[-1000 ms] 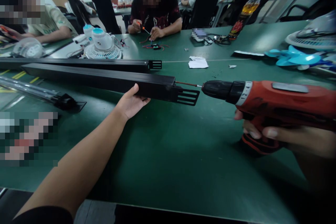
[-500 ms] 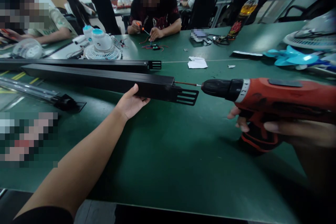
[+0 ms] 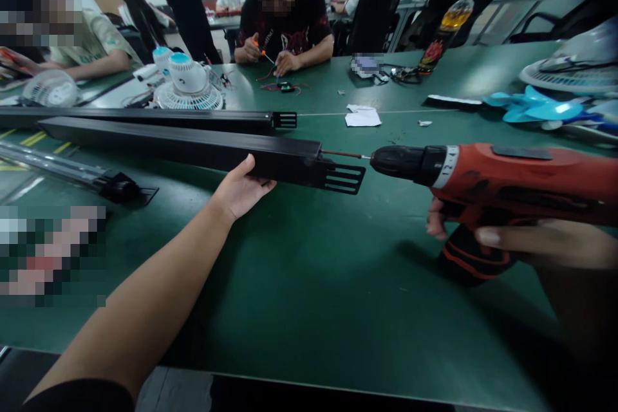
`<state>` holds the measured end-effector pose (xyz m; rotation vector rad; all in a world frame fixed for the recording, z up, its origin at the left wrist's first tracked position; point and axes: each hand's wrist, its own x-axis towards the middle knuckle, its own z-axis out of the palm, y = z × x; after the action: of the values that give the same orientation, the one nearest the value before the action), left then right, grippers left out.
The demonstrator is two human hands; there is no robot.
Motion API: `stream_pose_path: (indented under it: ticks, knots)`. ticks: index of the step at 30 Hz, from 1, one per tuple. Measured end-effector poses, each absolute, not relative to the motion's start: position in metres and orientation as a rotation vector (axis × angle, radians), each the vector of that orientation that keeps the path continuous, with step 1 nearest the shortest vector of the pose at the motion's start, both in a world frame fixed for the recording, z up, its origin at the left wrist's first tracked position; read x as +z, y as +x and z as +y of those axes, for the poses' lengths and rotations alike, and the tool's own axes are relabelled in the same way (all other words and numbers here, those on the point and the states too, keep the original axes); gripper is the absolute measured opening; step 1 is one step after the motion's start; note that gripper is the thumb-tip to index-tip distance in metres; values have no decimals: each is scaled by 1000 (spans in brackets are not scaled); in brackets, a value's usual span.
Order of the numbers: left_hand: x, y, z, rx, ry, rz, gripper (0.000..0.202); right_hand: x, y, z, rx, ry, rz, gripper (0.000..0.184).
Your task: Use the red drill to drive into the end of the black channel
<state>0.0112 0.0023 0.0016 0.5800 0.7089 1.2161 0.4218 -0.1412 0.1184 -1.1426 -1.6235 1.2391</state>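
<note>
A long black rectangular tube [image 3: 193,147] with a slotted end plate [image 3: 344,178] lies slantwise across the view. My left hand [image 3: 245,188] grips it near its right end, thumb on the side and fingers beneath. My right hand [image 3: 541,241] is wrapped round the handle of a red and black cordless drill [image 3: 526,174]. The drill points left, and a thin brown rod [image 3: 340,154] runs from its chuck to the open end of the tube. Where the rod ends inside the tube is hidden.
Behind lies a second black tube [image 3: 217,118]; at left, a clear tube [image 3: 53,164] with a black end. White fans [image 3: 187,80], paper [image 3: 363,116], blue fan blades [image 3: 541,105] and a bottle [image 3: 447,32] stand across the green table [image 3: 309,309]. A co-worker [image 3: 284,26] sits opposite with a screwdriver.
The fingers of my right hand have shifted slightly on the drill's handle. The tube, the rod and my left hand look unmoved.
</note>
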Motion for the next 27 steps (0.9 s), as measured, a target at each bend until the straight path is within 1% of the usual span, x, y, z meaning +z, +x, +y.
stream_pose_path:
  ticks: [2,6,10,16,22,27]
  knots:
    - [1,10,3,1211,579,707,40,115,422,-141,1325,-1050,-1595,41]
    - [-2,6,5,1180,570,665,44,108,426,-140,1432,-936,-1591,53]
    - [-4,4,6,1181,580,642,44,108,426,-139,1422,-935,-1594,47]
    - [-6,5,7,1221,624,667,47,114,417,-141,1429,-793,-1664,45]
    - [-12,-1,12,1196,654,608,46,115,417,-141,1445,-873,-1661,36]
    - [-14,-2,13,1204,672,603,46,116,420,-139,1365,-900,-1764,41]
